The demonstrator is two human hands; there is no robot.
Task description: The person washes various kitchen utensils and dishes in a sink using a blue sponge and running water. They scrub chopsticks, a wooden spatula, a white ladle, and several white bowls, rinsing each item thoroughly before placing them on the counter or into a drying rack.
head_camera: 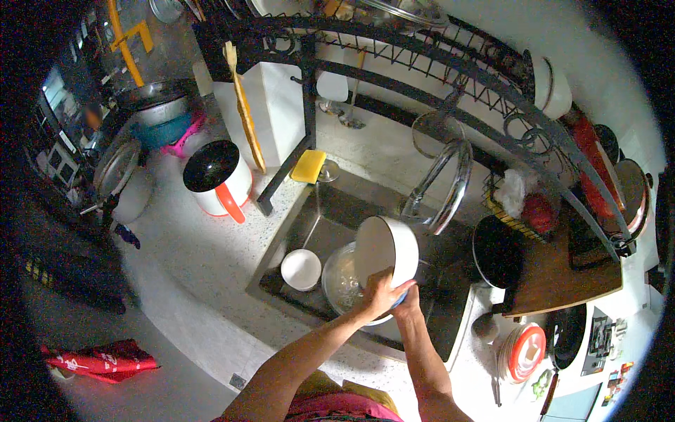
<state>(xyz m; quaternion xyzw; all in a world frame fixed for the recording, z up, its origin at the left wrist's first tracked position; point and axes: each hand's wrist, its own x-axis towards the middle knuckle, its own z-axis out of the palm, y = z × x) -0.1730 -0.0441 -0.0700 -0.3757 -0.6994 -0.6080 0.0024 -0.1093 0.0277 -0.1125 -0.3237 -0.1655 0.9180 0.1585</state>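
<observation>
Over the sink, my left hand [381, 291] grips the near rim of a white bowl [405, 248], which is tilted on its side. Close beside it, my right hand [408, 300] also holds the bowl, with something blue at the fingers, partly hidden. Below the tilted bowl, a larger bowl [335, 279] with water in it sits in the sink [337, 208]. A small white bowl [301, 269] stands to its left in the sink. The chrome faucet [453, 184] arches above the far side of the basin.
A yellow sponge [308, 166] lies at the sink's back left corner. A white pot with a red handle [237, 184] stands on the left counter. A black dish rack [364, 76] spans overhead. A dark pan [495, 253] and red-rimmed plate [529, 351] are at the right.
</observation>
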